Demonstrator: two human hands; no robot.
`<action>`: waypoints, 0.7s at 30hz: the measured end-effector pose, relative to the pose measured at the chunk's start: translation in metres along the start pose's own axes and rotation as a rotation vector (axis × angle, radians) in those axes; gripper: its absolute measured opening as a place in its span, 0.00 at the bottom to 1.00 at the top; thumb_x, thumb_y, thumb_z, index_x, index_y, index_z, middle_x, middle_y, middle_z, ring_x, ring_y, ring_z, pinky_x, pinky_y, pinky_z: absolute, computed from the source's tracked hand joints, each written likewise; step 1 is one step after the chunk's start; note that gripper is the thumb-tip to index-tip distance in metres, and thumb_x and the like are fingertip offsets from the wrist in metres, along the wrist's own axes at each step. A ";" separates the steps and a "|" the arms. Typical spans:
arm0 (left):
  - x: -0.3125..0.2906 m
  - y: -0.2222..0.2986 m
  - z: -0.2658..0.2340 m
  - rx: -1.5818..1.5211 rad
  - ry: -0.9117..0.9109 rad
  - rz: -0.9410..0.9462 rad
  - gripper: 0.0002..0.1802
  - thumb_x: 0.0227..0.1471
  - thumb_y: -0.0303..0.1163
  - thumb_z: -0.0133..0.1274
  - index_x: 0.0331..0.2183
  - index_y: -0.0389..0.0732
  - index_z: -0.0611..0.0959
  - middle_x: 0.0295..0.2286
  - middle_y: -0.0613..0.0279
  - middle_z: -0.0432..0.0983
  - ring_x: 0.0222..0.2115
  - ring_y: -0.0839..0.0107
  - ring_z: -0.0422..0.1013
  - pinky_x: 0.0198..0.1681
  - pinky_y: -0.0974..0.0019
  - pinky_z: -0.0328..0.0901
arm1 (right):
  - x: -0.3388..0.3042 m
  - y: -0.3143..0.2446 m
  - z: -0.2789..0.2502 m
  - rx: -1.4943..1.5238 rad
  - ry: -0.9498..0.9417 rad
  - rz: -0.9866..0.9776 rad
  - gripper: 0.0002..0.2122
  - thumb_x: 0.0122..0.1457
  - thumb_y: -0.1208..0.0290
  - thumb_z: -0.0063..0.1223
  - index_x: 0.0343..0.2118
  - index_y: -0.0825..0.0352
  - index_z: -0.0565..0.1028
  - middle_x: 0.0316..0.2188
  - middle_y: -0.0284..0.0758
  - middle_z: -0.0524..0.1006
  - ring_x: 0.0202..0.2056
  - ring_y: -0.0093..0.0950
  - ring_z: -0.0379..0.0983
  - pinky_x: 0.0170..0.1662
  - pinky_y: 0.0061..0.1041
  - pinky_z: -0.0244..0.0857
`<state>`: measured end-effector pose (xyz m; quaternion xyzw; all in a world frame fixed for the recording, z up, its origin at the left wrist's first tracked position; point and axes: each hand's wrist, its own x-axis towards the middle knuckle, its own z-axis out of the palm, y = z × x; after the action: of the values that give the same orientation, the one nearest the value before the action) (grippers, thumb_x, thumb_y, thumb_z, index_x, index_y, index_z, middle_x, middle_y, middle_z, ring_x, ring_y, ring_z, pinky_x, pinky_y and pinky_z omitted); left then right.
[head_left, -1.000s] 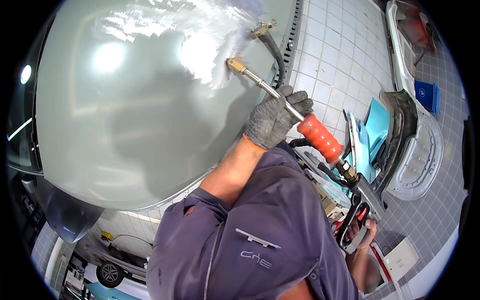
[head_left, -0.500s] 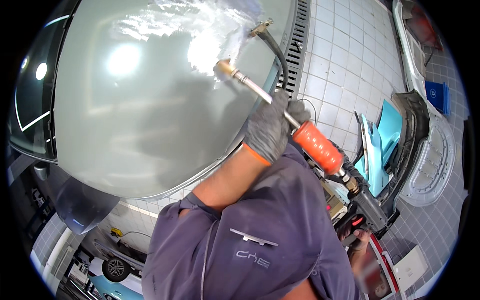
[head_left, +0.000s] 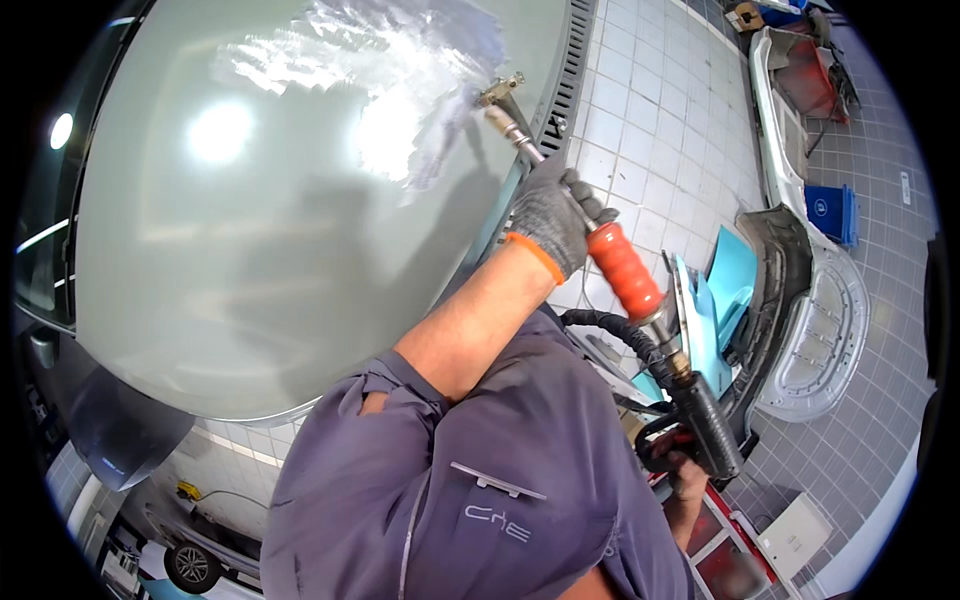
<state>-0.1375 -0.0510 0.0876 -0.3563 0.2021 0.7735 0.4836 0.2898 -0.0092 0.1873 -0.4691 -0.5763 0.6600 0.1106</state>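
A slide-hammer dent puller runs diagonally across my front, with a metal rod, an orange-red ribbed sliding weight [head_left: 626, 270] and a black ribbed handle [head_left: 708, 425]. My left hand [head_left: 552, 212], in a grey glove with an orange cuff, is closed round the rod above the weight. Bare and partly hidden, my right hand [head_left: 686, 476] grips the black handle's rear end. The puller's brass-coloured tip [head_left: 494, 117] is beside a brass clamp [head_left: 502, 88] at the edge of a grey-green car panel [head_left: 260, 270]. Whether tip and clamp touch, I cannot tell. A shiny bare-metal patch [head_left: 390, 110] shows on the panel.
A black wrapped cable [head_left: 600, 320] loops beside my body. To the right lie turquoise body parts [head_left: 733, 275], a dark curved bumper [head_left: 780, 300] and a silver panel [head_left: 815, 340]. Farther off is a blue bin [head_left: 831, 214]. A dark car mirror [head_left: 125, 430] is at lower left.
The puller's tip has moved from near the bare-metal patch to the right, beside the clamp. Both hands keep hold of the puller, and the whole view has shifted.
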 end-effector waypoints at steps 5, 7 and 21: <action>0.032 0.011 -0.041 -0.328 -0.523 -0.114 0.25 0.58 0.49 0.49 0.15 0.55 0.59 0.11 0.78 0.48 0.13 0.76 0.48 0.27 0.69 0.55 | 0.006 -0.023 0.035 0.080 0.010 0.093 0.27 0.41 0.70 0.64 0.48 0.72 0.72 0.22 0.42 0.75 0.22 0.37 0.75 0.33 0.40 0.73; 0.045 0.013 -0.048 -0.408 -0.651 -0.127 0.24 0.56 0.49 0.50 0.15 0.56 0.59 0.11 0.78 0.50 0.13 0.76 0.49 0.27 0.69 0.56 | 0.009 -0.028 0.044 0.071 0.040 0.116 0.28 0.40 0.69 0.65 0.47 0.72 0.71 0.21 0.41 0.74 0.21 0.37 0.73 0.32 0.40 0.73; 0.052 0.034 -0.051 -0.478 -0.480 -0.187 0.20 0.57 0.48 0.49 0.19 0.52 0.66 0.12 0.70 0.58 0.15 0.69 0.57 0.31 0.60 0.61 | 0.022 -0.062 0.070 0.059 0.036 0.144 0.25 0.41 0.67 0.62 0.43 0.73 0.70 0.17 0.39 0.70 0.18 0.35 0.71 0.24 0.36 0.70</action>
<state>-0.1640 -0.0682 0.0136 -0.2846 -0.1375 0.8130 0.4890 0.2012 -0.0209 0.2230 -0.5177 -0.5193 0.6744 0.0871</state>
